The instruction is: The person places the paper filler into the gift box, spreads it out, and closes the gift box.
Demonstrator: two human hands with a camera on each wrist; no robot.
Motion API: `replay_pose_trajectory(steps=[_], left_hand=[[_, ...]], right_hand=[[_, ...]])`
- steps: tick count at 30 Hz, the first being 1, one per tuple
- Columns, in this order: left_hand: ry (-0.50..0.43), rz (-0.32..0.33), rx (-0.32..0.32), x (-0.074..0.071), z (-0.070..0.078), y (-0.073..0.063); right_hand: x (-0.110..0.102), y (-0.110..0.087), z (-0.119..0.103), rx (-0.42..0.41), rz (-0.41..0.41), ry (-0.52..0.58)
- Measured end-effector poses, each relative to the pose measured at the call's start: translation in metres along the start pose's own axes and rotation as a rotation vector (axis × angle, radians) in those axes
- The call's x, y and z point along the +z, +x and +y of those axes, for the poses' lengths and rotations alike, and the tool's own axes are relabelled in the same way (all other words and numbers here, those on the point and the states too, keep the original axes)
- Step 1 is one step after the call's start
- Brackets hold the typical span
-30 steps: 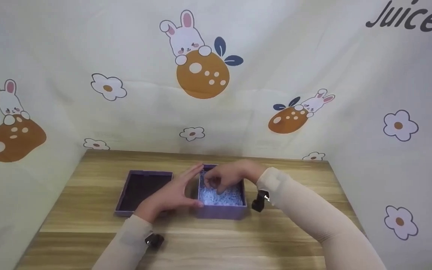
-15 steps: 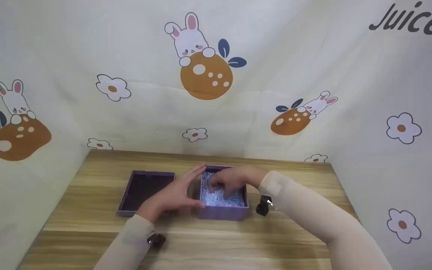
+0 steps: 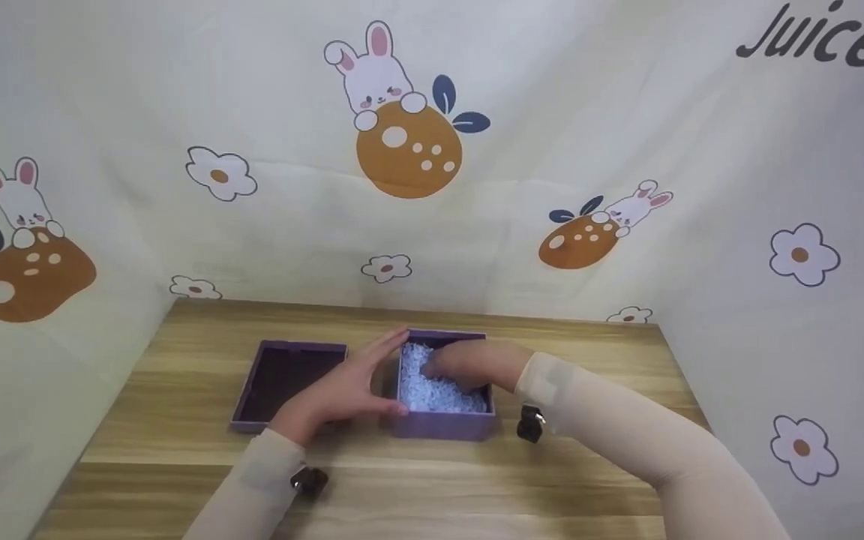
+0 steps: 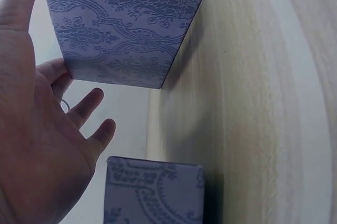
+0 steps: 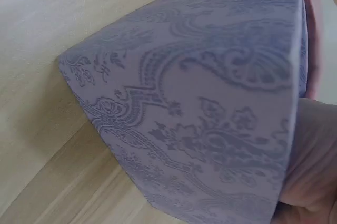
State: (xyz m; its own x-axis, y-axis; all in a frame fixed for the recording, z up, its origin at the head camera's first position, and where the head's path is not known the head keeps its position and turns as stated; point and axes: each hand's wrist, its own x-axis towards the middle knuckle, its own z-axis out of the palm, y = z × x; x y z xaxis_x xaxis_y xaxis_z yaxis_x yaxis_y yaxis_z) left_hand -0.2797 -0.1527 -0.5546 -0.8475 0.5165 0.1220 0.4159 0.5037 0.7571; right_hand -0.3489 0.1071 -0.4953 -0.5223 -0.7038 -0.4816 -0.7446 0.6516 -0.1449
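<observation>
A purple patterned box (image 3: pixel 443 427) stands on the table, filled with pale blue shredded paper (image 3: pixel 432 394). My left hand (image 3: pixel 346 386) holds the box across its left side, thumb at the near corner and fingertips at the far corner. In the left wrist view, the other fingers of the left hand (image 4: pixel 47 145) hang loose beside the box wall (image 4: pixel 126 23). From the right, my right hand (image 3: pixel 473 362) reaches over the rim into the shredded paper. Its fingertips are hidden in the filling, and I cannot tell what they hold. In the right wrist view, the box wall (image 5: pixel 195 103) covers most of this hand (image 5: pixel 313 155).
Left of the box lies a purple lid (image 3: pixel 289 347), dark inside face up, partly behind the left forearm. The wooden table (image 3: pixel 402 495) meets a printed cloth (image 3: pixel 289 225) at its back and sides. Each wrist carries a small black camera (image 3: pixel 529 424).
My right hand has sunk lower into the shredded paper and shifted slightly right; its fingers, earlier visible curled above the filling, are now mostly hidden. The left hand stays at the box.
</observation>
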Motion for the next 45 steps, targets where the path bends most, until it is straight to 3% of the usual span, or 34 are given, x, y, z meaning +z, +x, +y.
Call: replay_pose_trajectory(steps=[3,7,9,15,19,23,30,33,36,40,45], left_hand=[[-0.009,0.005,-0.012,0.001,0.001,-0.001],[-0.04,0.018,-0.028,0.003,0.003,-0.003],[-0.056,0.026,-0.029,0.003,0.003,-0.003],[-0.135,0.076,0.047,-0.003,0.006,-0.007],[-0.102,0.137,0.069,-0.017,0.015,-0.024],[-0.032,0.205,0.056,-0.037,0.019,-0.049],[0.002,0.308,-0.02,-0.062,0.005,-0.095],[-0.012,0.342,-0.076,-0.068,-0.007,-0.114],[-0.019,0.369,-0.124,-0.072,-0.021,-0.131],[-0.035,0.368,-0.164,-0.074,-0.038,-0.146],[-0.038,0.358,-0.235,-0.073,-0.054,-0.159]], right_hand=[[-0.008,-0.009,0.002,-0.075,0.027,-0.033],[-0.016,-0.027,0.009,-0.12,0.11,0.075],[-0.017,-0.034,0.014,-0.154,0.179,0.12],[-0.013,-0.05,0.019,-0.208,0.425,0.321],[-0.007,-0.057,0.0,-0.213,0.579,0.463],[-0.004,-0.057,-0.038,-0.233,0.697,0.582],[0.003,-0.038,-0.114,-0.218,0.736,0.796],[0.012,-0.023,-0.146,-0.141,0.718,0.926],[0.024,-0.006,-0.171,-0.03,0.688,0.941],[0.04,0.02,-0.188,0.071,0.694,0.894],[0.059,0.05,-0.188,0.104,0.778,0.938]])
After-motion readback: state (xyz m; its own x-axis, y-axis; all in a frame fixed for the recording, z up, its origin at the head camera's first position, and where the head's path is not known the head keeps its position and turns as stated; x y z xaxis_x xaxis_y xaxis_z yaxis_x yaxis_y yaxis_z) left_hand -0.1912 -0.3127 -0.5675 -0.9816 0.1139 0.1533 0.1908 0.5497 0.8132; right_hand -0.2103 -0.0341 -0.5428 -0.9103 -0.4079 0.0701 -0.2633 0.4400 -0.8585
